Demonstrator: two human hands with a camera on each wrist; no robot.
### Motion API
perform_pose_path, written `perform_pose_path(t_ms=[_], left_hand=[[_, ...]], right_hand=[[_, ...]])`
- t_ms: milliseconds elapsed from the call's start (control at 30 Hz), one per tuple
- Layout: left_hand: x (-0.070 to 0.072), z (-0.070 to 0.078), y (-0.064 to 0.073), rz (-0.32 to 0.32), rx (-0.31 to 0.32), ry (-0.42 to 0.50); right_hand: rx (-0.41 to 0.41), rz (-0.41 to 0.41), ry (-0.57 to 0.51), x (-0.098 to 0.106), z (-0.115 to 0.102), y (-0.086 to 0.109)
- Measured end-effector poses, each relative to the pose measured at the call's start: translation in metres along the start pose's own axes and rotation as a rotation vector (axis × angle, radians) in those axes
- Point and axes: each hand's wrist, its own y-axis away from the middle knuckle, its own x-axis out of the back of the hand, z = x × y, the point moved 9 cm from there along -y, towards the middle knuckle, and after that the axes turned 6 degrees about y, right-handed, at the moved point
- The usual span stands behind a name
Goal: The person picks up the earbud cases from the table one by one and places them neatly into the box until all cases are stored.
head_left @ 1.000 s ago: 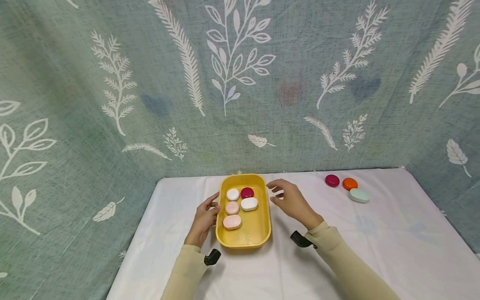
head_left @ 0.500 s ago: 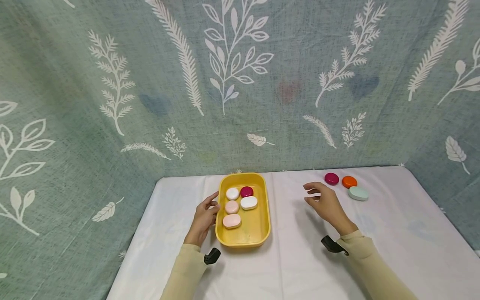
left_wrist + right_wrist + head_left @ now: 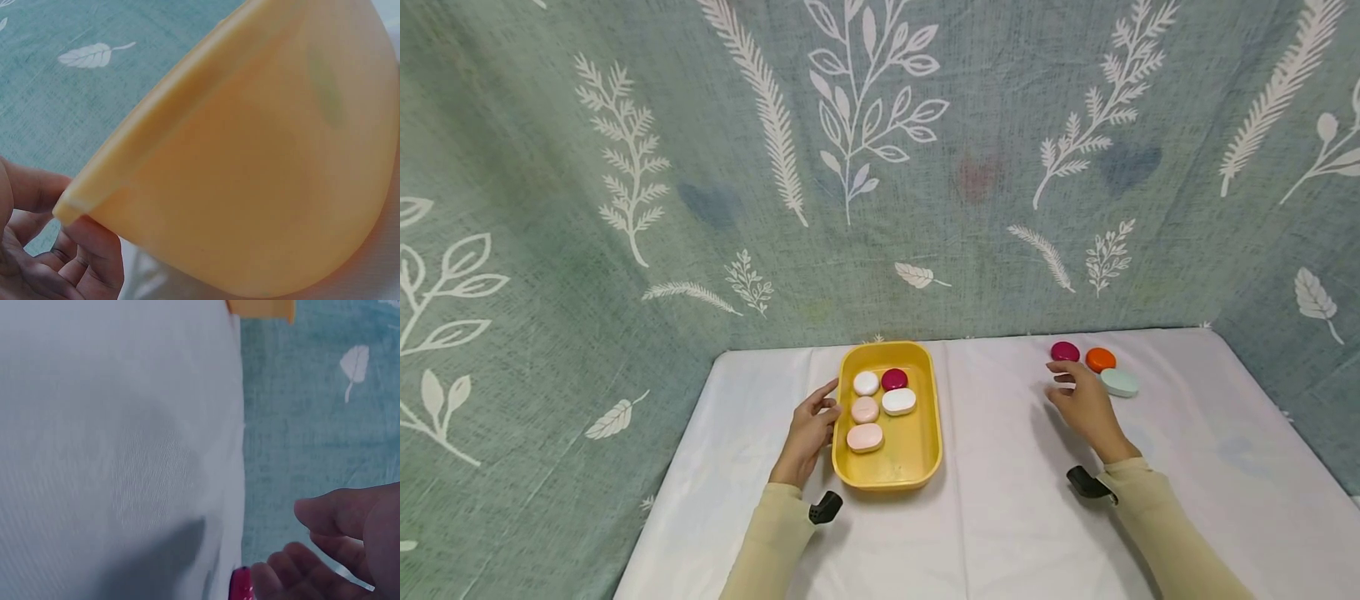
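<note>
My left hand point(image 3: 808, 429) is at the left side of a yellow plastic tray point(image 3: 887, 482); in the left wrist view its fingers point(image 3: 94, 250) hold the rim from both sides. The tray contains a white round soap point(image 3: 866, 383), a dark red round soap point(image 3: 894, 380), a white oval soap point(image 3: 898, 402), a pink round soap point(image 3: 865, 409) and a pink oval soap point(image 3: 865, 437). My right hand point(image 3: 1086, 408), holding nothing, hovers with thumb and fingers parted, fingertips right by another dark red soap point(image 3: 1064, 352).
An orange round soap point(image 3: 1101, 360) and a pale green oval soap point(image 3: 1119, 382) lie at the table's back right, past my right hand. A white cloth point(image 3: 1000, 517) covers the table. Leaf-patterned green curtain point(image 3: 880, 250) hangs along its back and sides.
My right hand has moved right, from beside the tray to the loose soaps at the back right. The left hand and the tray have stayed in place.
</note>
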Motion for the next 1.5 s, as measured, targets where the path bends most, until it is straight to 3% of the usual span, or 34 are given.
perform_pose_path(t_ms=[267, 467, 967, 1167, 1500], left_hand=[[0.000, 0.004, 0.000, -0.005, -0.003, 0.007], [0.000, 0.007, 0.000, -0.009, -0.011, 0.013], [0.002, 0.003, 0.000, -0.011, -0.019, 0.016], [0.001, 0.001, 0.001, -0.014, -0.016, 0.012], [0.001, 0.001, 0.002, -0.002, -0.013, 0.010]], right_hand=[[-0.079, 0.015, 0.036, 0.005, 0.018, -0.009], [-0.071, 0.017, 0.070, 0.007, 0.022, -0.016], [-0.095, -0.087, 0.143, 0.000, 0.033, -0.029], [-0.152, -0.148, 0.150, -0.007, 0.040, -0.033], [-0.157, -0.167, 0.180, -0.011, 0.043, -0.045]])
